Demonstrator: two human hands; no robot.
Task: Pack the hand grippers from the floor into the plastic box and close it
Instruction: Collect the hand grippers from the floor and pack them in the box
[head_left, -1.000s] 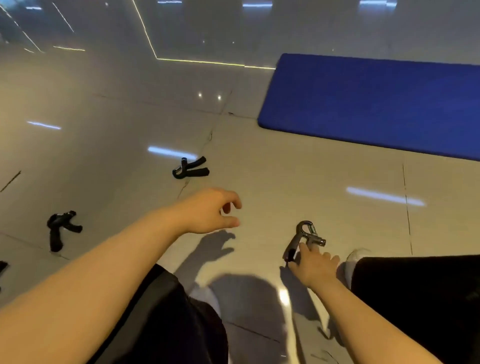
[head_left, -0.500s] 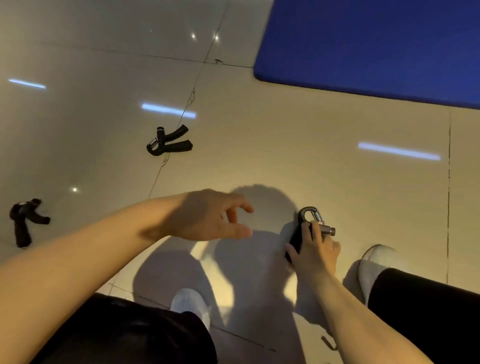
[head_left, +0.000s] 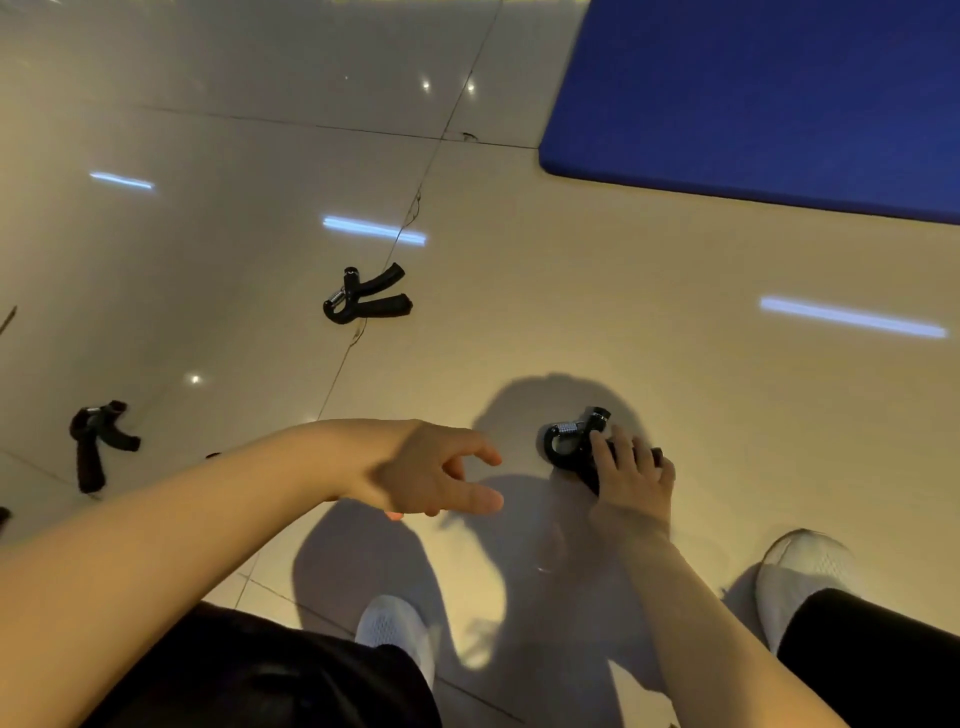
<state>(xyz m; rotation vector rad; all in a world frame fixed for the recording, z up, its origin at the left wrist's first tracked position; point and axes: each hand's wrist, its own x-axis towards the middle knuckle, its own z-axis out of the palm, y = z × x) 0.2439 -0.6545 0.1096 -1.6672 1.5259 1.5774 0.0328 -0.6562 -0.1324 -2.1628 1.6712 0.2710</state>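
Right hand: the right hand (head_left: 631, 475) reaches down to the floor and its fingers (head_left: 605, 448) curl over the handles of the nearest hand gripper (head_left: 571, 441), which lies flat on the tile with its spring loop exposed to the left; whether it has lifted off the floor cannot be told.
Left hand: the left hand (head_left: 441, 475) hovers just left of that gripper, fingers loosely spread and holding nothing, likely ready to steady or receive it.
Other grippers: the middle hand gripper (head_left: 366, 300) lies further out across a tile joint; the far-left hand gripper (head_left: 96, 441) sits well apart.
Open room: bare floor (head_left: 649, 312) surrounds each; the blue mat (head_left: 769, 98) edges the far right, white shoes (head_left: 395, 631) flank the arms.
Plastic box: not in view.
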